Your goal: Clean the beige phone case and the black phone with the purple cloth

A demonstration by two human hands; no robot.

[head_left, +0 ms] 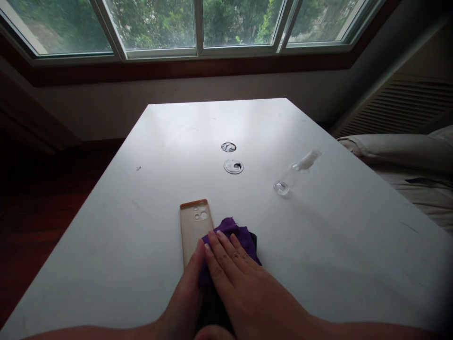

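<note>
A purple cloth (230, 229) lies bunched over a dark, flat phone (213, 309), whose black corner shows beyond the cloth on the right. My right hand (244, 283) presses on the cloth from above, its fingers close together and stretched along it. Along the phone's left side is my left hand (187, 285), closed around it with the thumb touching the cloth's edge; its other fingers are hidden. Just left of the cloth, a clear phone case (193, 231) with a brownish rim and camera cut-outs rests on the table, partly covered by my left hand.
A clear spray bottle (293, 174) lies on its side on the white table (141, 236), to the right. Two round cable holes (233, 166) sit mid-table. Beyond the far edge is a window (198, 28); pale fabric-covered furniture (396, 160) stands at the right.
</note>
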